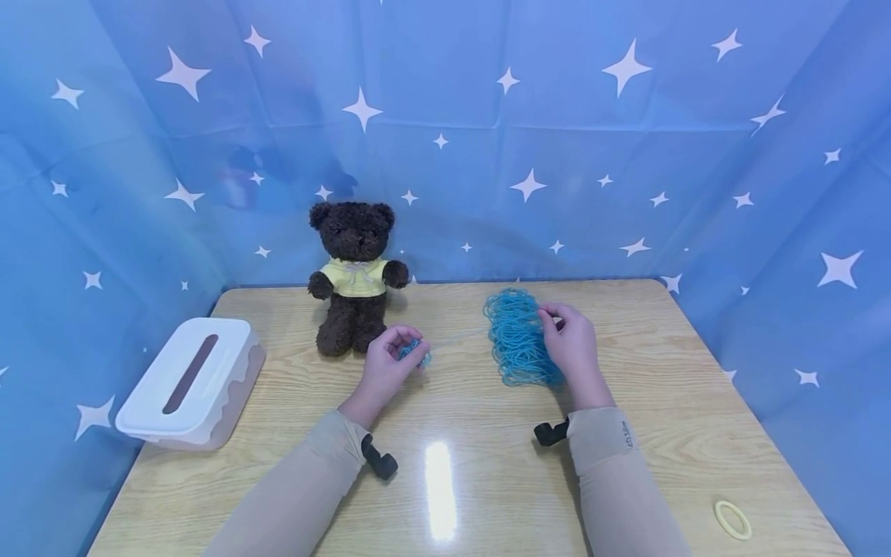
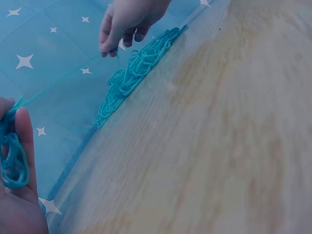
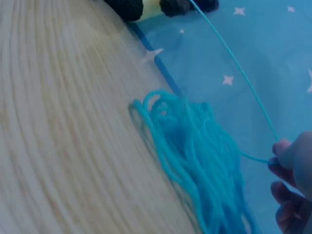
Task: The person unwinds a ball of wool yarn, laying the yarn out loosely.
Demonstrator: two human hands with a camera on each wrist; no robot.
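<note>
A loose pile of teal yarn (image 1: 518, 340) lies on the table, right of the middle. Above its right side my right hand (image 1: 572, 340) pinches a strand between thumb and fingertips; the right wrist view shows that strand (image 3: 239, 68) leaving the fingers and running up taut. My left hand (image 1: 391, 360), in front of the teddy bear, holds a small looped bundle of the same yarn (image 2: 15, 163) between thumb and fingers. From that bundle the strand stretches across to the right hand. Part of the pile is hidden behind the right hand in the head view.
A dark brown teddy bear (image 1: 355, 247) in a yellow top stands at the back left. The white slotted-lid box (image 1: 226, 333) sits on the left side. Near the front right lies a pale yellow ring (image 1: 718, 510). Starry blue curtains surround the wooden table (image 1: 501, 480).
</note>
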